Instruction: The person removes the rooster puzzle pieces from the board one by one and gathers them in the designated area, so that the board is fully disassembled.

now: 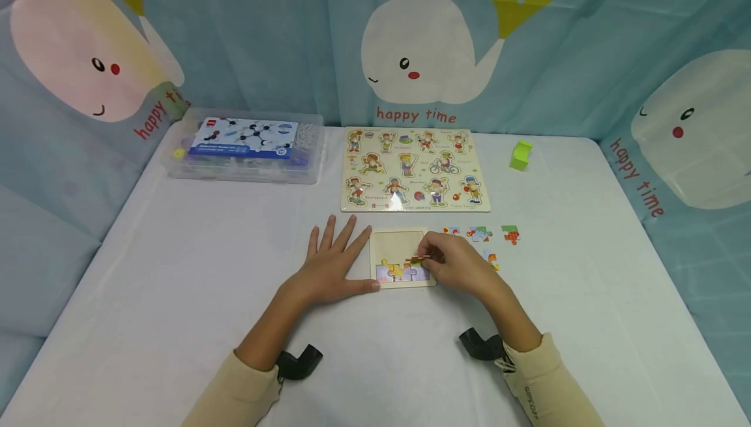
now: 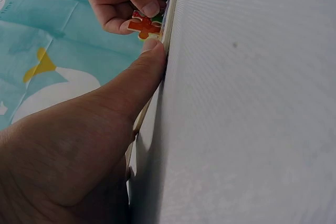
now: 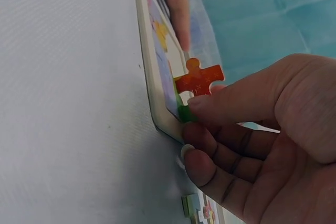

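A small wooden puzzle tray [image 1: 399, 236] lies on the white table, its near part filled with joined lilac and yellow pieces [image 1: 396, 273]. My left hand [image 1: 328, 269] lies flat with fingers spread at the tray's left side, its thumb touching the near left corner. Between thumb and fingers, my right hand [image 1: 457, 263] pinches an orange-red jigsaw piece [image 3: 199, 78], tilted on edge over the tray's right part. A green patch shows at the piece's lower end in the right wrist view. Several loose jigsaw pieces [image 1: 480, 234] lie right of the tray, some partly hidden by my right hand.
Behind the tray lies a larger picture puzzle board [image 1: 415, 169]. A clear plastic case [image 1: 243, 147] with a blue label stands at the back left, and a bright green block [image 1: 520, 155] at the back right. Blue whale-print curtains [image 1: 264, 36] surround the table [image 1: 176, 270].
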Motion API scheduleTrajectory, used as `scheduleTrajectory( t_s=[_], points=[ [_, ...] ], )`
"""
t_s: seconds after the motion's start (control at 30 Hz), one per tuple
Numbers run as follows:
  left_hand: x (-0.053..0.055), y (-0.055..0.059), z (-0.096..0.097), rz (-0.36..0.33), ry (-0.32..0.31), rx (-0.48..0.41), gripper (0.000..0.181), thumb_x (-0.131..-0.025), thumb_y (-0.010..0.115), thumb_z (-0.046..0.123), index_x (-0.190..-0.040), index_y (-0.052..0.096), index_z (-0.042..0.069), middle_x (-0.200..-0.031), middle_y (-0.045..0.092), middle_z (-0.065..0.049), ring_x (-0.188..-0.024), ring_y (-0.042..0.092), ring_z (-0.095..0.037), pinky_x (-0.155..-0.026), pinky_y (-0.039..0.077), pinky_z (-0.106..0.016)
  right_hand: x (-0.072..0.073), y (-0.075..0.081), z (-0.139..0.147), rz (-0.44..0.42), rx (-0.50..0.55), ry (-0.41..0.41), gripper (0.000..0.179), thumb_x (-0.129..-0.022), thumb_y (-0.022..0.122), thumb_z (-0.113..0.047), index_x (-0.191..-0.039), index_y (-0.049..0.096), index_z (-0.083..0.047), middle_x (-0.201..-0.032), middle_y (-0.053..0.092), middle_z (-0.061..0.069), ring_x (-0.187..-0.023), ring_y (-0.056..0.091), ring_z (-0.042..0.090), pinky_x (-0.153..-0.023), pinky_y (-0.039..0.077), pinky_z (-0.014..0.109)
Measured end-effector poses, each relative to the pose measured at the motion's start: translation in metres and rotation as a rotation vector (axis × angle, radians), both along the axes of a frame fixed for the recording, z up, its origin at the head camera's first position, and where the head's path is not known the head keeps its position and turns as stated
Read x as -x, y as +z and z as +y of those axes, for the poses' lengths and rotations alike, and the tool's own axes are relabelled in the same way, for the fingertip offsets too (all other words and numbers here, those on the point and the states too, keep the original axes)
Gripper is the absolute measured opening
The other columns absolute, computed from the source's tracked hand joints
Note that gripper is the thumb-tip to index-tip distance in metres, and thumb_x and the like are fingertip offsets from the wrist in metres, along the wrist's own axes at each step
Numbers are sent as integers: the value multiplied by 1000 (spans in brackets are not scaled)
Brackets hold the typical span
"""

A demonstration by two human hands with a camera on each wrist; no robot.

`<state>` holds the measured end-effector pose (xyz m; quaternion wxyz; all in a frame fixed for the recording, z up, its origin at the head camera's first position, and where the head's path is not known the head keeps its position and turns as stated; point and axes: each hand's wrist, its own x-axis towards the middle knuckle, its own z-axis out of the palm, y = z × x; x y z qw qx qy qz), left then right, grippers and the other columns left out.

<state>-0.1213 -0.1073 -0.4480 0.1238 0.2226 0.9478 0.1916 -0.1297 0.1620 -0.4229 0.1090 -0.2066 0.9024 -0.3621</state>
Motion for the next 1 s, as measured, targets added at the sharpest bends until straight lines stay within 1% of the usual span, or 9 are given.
scheduleTrajectory(
  t_s=[0.1, 0.2, 0.33, 0.47, 0.6, 0.8, 0.9, 1.0],
  points=[
    [0, -1, 0, 8, -2, 0, 103, -83, 66, 69, -161, 23, 17, -167, 4, -16, -148, -13, -45, -112, -8, -66, 0, -1, -1, 5, -11, 5, 18, -87, 69, 8, -88, 64, -9, -85, 64, 0, -77, 54, 16, -70, 47, 34],
    [0, -1, 0, 13, -2, 0, 103, -83, 66, 69, -161, 23, 18, -167, 4, -16, -148, -12, -45, -112, -7, -66, 0, -3, -2, 28, -16, 16, 19, -85, 68, 11, -86, 64, -8, -85, 64, 1, -76, 53, 16, -70, 47, 34],
    [0, -1, 0, 9, -3, -5, 104, -83, 66, 70, -161, 23, 17, -167, 4, -16, -148, -13, -45, -112, -8, -66, -1, -5, -4, 55, -24, 25, 20, -83, 67, 13, -84, 65, -7, -84, 63, 1, -75, 52, 16, -69, 47, 33],
    [1, -2, -1, 3, -2, 0, 104, -83, 64, 71, -162, 21, 18, -167, 3, -15, -148, -14, -45, -113, -9, -65, -2, -6, -6, 69, -39, 17, 22, -81, 66, 14, -83, 66, -8, -83, 62, -1, -74, 52, 15, -68, 47, 32],
    [1, -3, -1, 6, -2, -2, 104, -83, 64, 71, -162, 21, 19, -167, 3, -15, -148, -15, -45, -112, -9, -65, -3, -6, -9, 93, -69, 15, 22, -80, 65, 13, -83, 68, -9, -83, 61, -2, -74, 52, 13, -68, 48, 32],
    [1, -2, -1, 9, -4, -3, 103, -83, 64, 71, -162, 22, 18, -167, 3, -15, -148, -14, -45, -112, -9, -65, -4, -6, -11, 139, -122, 21, 17, -80, 67, 9, -85, 71, -7, -82, 61, -3, -72, 52, 12, -66, 47, 30],
    [1, -3, -1, 11, -2, -2, 103, -83, 65, 70, -162, 22, 18, -167, 3, -15, -148, -14, -45, -112, -9, -65, -4, -5, -12, 139, -140, 13, 14, -81, 69, 7, -86, 72, -6, -82, 62, -2, -73, 52, 12, -67, 48, 31],
    [1, -3, -1, 11, -1, -3, 104, -83, 65, 71, -162, 21, 19, -167, 3, -15, -148, -14, -45, -113, -9, -65, -4, -5, -13, 120, -159, -9, 11, -82, 71, 5, -87, 71, -6, -82, 62, -1, -72, 52, 13, -67, 48, 31]
  ],
)
